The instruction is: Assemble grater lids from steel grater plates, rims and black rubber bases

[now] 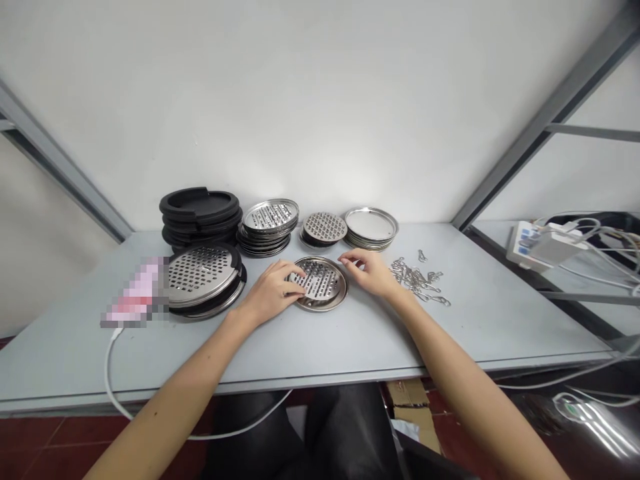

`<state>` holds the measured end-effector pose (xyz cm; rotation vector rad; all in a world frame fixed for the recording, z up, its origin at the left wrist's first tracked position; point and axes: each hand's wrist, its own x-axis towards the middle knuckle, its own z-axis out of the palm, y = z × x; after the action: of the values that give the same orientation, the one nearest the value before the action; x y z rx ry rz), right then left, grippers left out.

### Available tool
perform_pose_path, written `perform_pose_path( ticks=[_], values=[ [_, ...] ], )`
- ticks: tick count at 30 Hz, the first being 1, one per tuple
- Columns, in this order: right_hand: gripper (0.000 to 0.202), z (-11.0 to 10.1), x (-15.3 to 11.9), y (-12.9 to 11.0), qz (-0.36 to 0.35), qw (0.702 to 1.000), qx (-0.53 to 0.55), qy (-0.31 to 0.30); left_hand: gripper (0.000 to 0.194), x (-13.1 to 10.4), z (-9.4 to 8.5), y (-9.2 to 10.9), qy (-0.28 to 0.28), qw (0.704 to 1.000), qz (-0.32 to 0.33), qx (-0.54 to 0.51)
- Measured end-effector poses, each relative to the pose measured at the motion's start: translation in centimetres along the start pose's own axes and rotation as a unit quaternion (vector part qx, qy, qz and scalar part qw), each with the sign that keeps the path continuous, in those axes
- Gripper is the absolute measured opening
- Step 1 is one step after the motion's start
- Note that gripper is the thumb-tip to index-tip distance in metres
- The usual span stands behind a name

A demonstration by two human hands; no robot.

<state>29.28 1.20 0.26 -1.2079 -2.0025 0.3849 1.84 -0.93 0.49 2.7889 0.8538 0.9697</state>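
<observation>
A round metal grater plate (319,279) lies in a shallow metal dish (327,305) on the grey table. My left hand (274,291) is at the left side of this pair, its thumb and fingers closed on the edge of the grater plate. At the upper right of the dish is my right hand (367,268), fingers apart and curved, with nothing visible in it. Several small metal clips (417,279) lie scattered to the right of that hand.
Along the wall stand black rings (200,203), grater plates (271,217), perforated discs (325,228) and metal dishes (371,224). More graters (203,277) with black rims are stacked left, beside a blurred pink object (135,297) with a white cable. A power strip (530,245) lies right.
</observation>
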Motion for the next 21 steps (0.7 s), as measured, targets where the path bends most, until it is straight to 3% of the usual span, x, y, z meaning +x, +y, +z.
perform_pose_path(
  ticks=[7, 21],
  values=[
    [0.020, 0.1, 0.0, -0.3, -0.004, 1.000, -0.004, -0.013, 0.011, -0.1, 0.8, -0.5, -0.004, 1.000, -0.026, 0.014],
    [0.020, 0.2, -0.1, -0.2, -0.002, 0.999, 0.003, -0.032, 0.022, 0.2, -1.0, -0.6, 0.031, 0.992, 0.034, 0.118]
  ],
)
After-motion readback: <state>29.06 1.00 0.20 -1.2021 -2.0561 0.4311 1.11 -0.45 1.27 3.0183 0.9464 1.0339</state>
